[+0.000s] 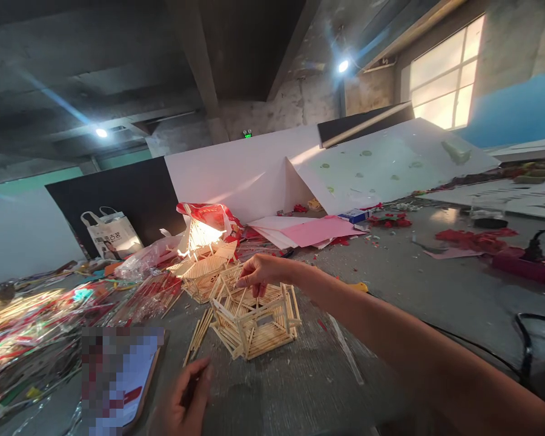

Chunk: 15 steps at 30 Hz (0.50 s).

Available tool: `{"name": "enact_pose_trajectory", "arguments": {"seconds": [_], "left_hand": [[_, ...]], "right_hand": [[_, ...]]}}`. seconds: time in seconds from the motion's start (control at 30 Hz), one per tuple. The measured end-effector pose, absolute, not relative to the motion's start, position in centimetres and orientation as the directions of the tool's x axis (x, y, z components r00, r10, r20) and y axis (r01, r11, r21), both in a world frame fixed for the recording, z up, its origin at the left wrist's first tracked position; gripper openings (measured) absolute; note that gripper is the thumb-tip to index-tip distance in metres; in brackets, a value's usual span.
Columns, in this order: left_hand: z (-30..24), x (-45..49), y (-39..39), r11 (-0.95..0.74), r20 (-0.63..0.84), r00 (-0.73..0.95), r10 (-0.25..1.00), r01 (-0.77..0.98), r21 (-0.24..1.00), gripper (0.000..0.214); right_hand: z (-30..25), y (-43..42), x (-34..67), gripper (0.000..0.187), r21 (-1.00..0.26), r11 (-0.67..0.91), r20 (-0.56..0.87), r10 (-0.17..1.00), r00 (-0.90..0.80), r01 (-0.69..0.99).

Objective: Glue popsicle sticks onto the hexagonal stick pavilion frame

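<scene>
A hexagonal frame built of thin wooden sticks stands on the grey table. My right hand reaches over its top rim, fingers pinched together on a stick of the frame. My left hand rests low near the table's front edge, fingers curled around a thin stick. A small bundle of loose sticks lies just left of the frame. More flat stick panels lie behind it.
Shiny plastic wrappers pile up at the left. A red bag and a white tote bag stand at the back. Pink paper sheets, red petals, a power strip and black cables lie to the right.
</scene>
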<state>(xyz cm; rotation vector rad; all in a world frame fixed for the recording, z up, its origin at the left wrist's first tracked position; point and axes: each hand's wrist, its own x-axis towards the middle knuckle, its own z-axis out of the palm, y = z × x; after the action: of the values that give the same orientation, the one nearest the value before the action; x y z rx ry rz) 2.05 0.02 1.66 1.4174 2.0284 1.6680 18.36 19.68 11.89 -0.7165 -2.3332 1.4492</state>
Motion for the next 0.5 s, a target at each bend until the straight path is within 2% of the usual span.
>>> {"name": "enact_pose_trajectory", "arguments": {"seconds": [0.17, 0.33, 0.5], "left_hand": [[3.4, 2.4, 0.8, -0.136, 0.435, -0.496, 0.752, 0.528, 0.838, 0.042], [5.3, 2.8, 2.0, -0.172, 0.482, -0.365, 0.797, 0.626, 0.760, 0.040], [5.7, 3.4, 3.0, -0.188, 0.534, -0.311, 0.787, 0.703, 0.686, 0.037]], "right_hand": [[11.9, 19.5, 18.4, 0.043, -0.896, 0.371, 0.000, 0.551, -0.834, 0.245], [12.2, 19.3, 18.4, 0.044, -0.900, 0.352, -0.011, 0.569, -0.822, 0.256], [12.3, 19.2, 18.5, 0.043, -0.899, 0.365, 0.001, 0.556, -0.831, 0.243]]}}
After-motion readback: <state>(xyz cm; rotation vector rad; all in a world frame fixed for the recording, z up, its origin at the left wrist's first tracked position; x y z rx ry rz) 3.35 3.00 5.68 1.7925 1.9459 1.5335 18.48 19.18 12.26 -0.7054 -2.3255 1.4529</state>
